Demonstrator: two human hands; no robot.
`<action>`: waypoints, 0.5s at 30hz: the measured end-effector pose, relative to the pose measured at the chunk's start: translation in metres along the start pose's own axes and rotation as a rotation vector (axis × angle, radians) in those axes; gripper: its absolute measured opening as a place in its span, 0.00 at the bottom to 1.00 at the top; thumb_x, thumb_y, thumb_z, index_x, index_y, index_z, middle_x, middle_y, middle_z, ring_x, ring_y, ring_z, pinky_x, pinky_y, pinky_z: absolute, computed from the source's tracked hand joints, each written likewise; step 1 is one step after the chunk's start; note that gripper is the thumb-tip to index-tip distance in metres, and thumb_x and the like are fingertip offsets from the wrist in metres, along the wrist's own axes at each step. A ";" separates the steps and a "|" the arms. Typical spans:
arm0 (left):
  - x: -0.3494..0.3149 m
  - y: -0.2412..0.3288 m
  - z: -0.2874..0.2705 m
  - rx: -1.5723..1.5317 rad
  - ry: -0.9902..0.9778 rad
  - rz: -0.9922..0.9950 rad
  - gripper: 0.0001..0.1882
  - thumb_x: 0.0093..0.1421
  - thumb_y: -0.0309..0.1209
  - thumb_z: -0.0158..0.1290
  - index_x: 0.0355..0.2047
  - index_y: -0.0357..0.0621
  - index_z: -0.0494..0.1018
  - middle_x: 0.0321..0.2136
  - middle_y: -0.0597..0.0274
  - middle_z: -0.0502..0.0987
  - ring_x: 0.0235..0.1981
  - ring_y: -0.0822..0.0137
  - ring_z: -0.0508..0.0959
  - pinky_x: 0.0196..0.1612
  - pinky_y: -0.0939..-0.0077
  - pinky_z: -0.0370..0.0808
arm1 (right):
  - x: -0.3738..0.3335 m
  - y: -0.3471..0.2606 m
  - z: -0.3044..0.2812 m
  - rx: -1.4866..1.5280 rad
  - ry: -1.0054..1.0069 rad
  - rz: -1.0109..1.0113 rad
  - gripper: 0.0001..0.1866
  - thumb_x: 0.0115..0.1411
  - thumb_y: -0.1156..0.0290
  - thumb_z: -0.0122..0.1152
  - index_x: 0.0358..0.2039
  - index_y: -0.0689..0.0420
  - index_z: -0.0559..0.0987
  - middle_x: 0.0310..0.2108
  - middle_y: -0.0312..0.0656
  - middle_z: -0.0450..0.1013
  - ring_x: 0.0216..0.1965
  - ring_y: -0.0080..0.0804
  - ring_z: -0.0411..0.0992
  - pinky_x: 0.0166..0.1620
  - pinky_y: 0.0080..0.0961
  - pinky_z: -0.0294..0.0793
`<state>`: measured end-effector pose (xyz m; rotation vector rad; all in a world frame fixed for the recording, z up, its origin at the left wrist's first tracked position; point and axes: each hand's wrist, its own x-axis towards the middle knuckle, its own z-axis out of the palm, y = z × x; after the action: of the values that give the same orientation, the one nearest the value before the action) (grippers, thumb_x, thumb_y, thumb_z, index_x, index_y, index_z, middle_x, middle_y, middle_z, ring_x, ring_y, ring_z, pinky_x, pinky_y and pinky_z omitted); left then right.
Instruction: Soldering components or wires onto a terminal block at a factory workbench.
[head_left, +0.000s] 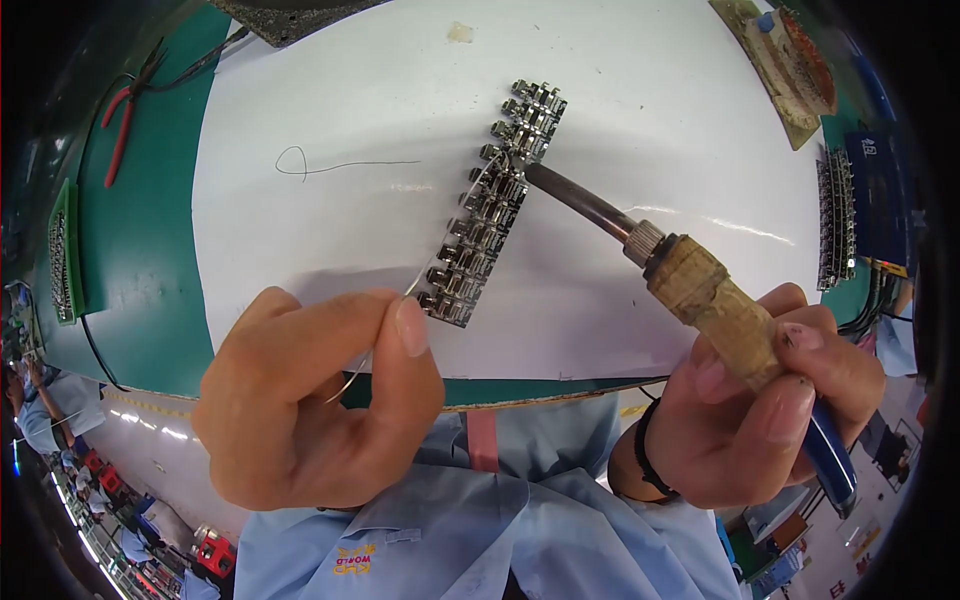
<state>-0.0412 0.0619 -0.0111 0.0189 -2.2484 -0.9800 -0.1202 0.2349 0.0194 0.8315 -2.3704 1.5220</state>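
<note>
The left hand [285,405] pinches thin silvery wire [413,285] between thumb and forefinger; the right hand [740,435] grips a soldering iron [690,280]. Just beyond the left hand, a row of metal parts [485,228] slants away across the white-covered surface [610,320], the iron's tip at its farther half.

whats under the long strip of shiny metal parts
The long strip of shiny metal parts lies on a large, smooth white sheet, visible all around it. The patch directly beneath is covered, so anything there cannot be seen.
</note>
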 end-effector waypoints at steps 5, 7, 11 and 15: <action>-0.001 0.001 0.002 -0.011 0.024 -0.004 0.12 0.40 0.13 0.60 0.25 0.35 0.72 0.18 0.63 0.76 0.11 0.79 0.57 0.12 0.85 0.49 | -0.002 0.003 -0.003 0.008 -0.015 -0.021 0.11 0.58 0.72 0.48 0.37 0.66 0.67 0.21 0.40 0.62 0.19 0.21 0.56 0.26 0.19 0.57; -0.001 0.005 0.002 0.003 0.018 -0.046 0.09 0.46 0.15 0.59 0.26 0.34 0.70 0.17 0.63 0.73 0.13 0.82 0.55 0.18 0.85 0.49 | -0.004 0.003 -0.005 0.010 -0.021 -0.027 0.11 0.58 0.72 0.48 0.37 0.66 0.67 0.21 0.40 0.62 0.19 0.21 0.56 0.26 0.19 0.57; -0.001 0.006 0.004 0.022 0.000 -0.068 0.08 0.49 0.16 0.59 0.27 0.33 0.69 0.17 0.63 0.72 0.15 0.83 0.54 0.20 0.86 0.49 | -0.006 0.006 -0.008 0.017 -0.032 -0.036 0.11 0.58 0.71 0.48 0.37 0.66 0.67 0.21 0.40 0.63 0.19 0.21 0.57 0.26 0.20 0.57; -0.002 0.005 0.003 0.033 -0.013 -0.078 0.08 0.50 0.17 0.59 0.27 0.33 0.69 0.17 0.64 0.72 0.15 0.83 0.54 0.20 0.87 0.48 | -0.007 0.006 -0.008 0.021 -0.043 -0.049 0.11 0.58 0.71 0.48 0.36 0.66 0.68 0.21 0.40 0.63 0.18 0.21 0.57 0.26 0.20 0.57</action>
<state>-0.0403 0.0681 -0.0099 0.1156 -2.2903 -0.9862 -0.1184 0.2466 0.0156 0.9292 -2.3497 1.5280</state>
